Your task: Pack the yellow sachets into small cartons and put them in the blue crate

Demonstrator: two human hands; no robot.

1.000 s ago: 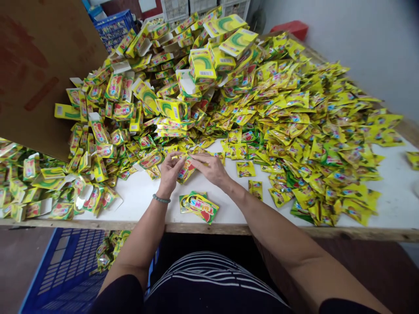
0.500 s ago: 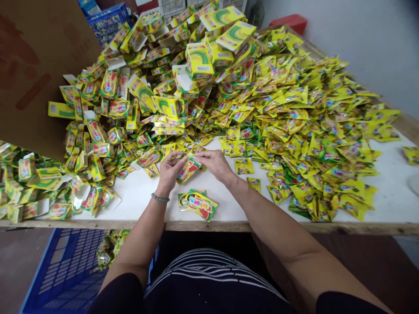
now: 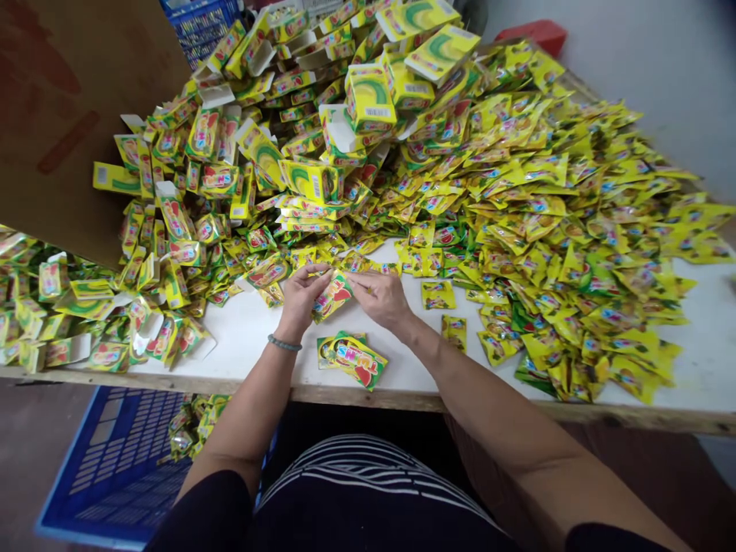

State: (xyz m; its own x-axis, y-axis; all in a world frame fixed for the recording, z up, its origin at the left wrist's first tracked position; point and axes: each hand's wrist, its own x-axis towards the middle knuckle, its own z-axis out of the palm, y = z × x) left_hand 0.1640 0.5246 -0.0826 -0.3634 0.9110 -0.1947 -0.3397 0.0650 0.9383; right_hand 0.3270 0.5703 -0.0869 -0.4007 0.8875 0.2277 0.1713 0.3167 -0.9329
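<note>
Between my hands, over the white table (image 3: 399, 359), is a small yellow-green box (image 3: 332, 300) with a watermelon picture, tilted. My left hand (image 3: 302, 300), with a beaded bracelet at the wrist, pinches its upper left side. My right hand (image 3: 380, 297) has its fingers closed on its upper right corner. Two flat boxes (image 3: 359, 360) lie overlapped on the table just below my hands. Two yellow sachets (image 3: 438, 294) lie apart from the heap, right of my right hand.
Behind my hands rises a heap of small boxes (image 3: 218, 180); a heap of yellow sachets (image 3: 552, 215) spreads right. A large cardboard box (image 3: 86, 115) stands at the left. Below the table's front edge is a blue crate (image 3: 109, 468) with sachets inside.
The whole view has shifted slightly. My right hand's fingers have moved a little down along the box's corner. Both hands still hold the box.
</note>
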